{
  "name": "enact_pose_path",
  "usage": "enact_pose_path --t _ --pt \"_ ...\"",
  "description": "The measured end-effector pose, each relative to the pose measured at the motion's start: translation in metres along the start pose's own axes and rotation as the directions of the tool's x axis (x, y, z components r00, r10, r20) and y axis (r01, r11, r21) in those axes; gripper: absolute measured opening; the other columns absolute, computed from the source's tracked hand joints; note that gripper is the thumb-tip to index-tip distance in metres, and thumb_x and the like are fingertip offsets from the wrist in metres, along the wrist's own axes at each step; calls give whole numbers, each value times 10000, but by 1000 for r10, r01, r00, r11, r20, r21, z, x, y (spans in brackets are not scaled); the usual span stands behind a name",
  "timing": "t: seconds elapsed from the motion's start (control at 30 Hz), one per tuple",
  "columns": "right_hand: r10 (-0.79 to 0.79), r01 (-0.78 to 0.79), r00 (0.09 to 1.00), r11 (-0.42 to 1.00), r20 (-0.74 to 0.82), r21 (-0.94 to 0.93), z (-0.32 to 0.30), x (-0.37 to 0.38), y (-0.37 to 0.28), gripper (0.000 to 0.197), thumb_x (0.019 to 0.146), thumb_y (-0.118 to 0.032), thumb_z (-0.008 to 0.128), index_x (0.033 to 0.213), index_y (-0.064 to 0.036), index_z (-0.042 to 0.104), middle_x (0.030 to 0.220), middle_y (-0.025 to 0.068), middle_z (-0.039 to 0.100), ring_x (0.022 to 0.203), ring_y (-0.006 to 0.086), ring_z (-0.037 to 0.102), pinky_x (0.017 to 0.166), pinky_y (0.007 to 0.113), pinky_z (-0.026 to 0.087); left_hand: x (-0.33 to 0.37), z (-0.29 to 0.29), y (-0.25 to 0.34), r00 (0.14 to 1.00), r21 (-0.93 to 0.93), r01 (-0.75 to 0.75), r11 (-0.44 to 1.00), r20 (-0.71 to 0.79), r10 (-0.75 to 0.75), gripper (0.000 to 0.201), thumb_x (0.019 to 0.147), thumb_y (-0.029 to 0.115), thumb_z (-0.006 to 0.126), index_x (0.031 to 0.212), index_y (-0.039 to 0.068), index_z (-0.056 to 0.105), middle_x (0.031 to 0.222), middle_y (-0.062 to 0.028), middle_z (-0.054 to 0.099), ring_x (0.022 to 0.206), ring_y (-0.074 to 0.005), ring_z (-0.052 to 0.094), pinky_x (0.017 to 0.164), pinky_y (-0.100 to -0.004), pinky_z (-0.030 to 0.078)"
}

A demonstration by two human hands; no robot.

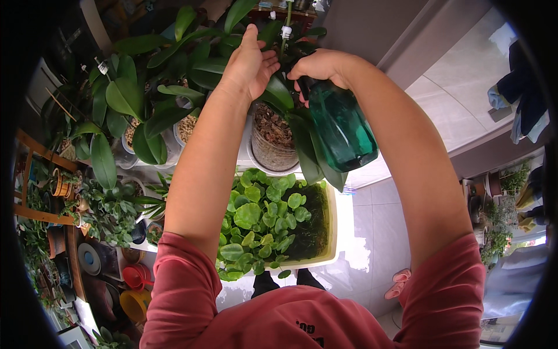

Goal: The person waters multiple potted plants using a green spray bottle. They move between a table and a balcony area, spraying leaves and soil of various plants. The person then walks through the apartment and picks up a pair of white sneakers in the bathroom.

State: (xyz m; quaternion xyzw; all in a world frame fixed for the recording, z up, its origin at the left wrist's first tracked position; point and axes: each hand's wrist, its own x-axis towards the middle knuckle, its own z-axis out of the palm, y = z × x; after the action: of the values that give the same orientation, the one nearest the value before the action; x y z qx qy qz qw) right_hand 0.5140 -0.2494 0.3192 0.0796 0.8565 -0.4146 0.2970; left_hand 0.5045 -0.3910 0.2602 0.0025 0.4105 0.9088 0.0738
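My right hand (323,67) is closed round the neck of a translucent green spray bottle (342,129), which hangs tilted below the fist. Its spray head is mostly hidden by my fingers. To the left, my left hand (251,67) is raised with its fingers apart, empty, among long dark-green orchid leaves (276,92). Beneath the two hands stands a clear pot (273,139) of bark chips, from which broad leaves grow. A green stem with a white clip (286,32) rises between the hands.
Nearer my body, a cream tub (331,224) holds round-leaved water plants (264,218). More potted orchids (125,96) crowd the left. Low on the left are a red dipper (136,276) and a yellow bucket (133,305). Pink slippers (398,283) lie on the tiled floor, right.
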Motion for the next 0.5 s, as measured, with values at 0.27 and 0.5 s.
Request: enact_pose_path --t 0.27,0.5 --pt "-30 29 999 998 -22 -51 1 -1 0 200 856 -162 615 830 36 601 773 151 623 640 261 635 573 380 551 -3 3 3 999 36 -19 999 28 18 838 958 514 390 1420 -114 80 1431 -370 183 1357 -435 230 1134 -451 220" --pt "-113 117 985 993 -132 26 -9 -21 -15 192 848 -164 612 838 28 612 760 153 647 639 249 646 575 335 549 8 11 9 984 86 -167 982 70 162 836 955 540 363 1423 -108 120 1472 -299 200 1388 -392 195 1144 -440 190"
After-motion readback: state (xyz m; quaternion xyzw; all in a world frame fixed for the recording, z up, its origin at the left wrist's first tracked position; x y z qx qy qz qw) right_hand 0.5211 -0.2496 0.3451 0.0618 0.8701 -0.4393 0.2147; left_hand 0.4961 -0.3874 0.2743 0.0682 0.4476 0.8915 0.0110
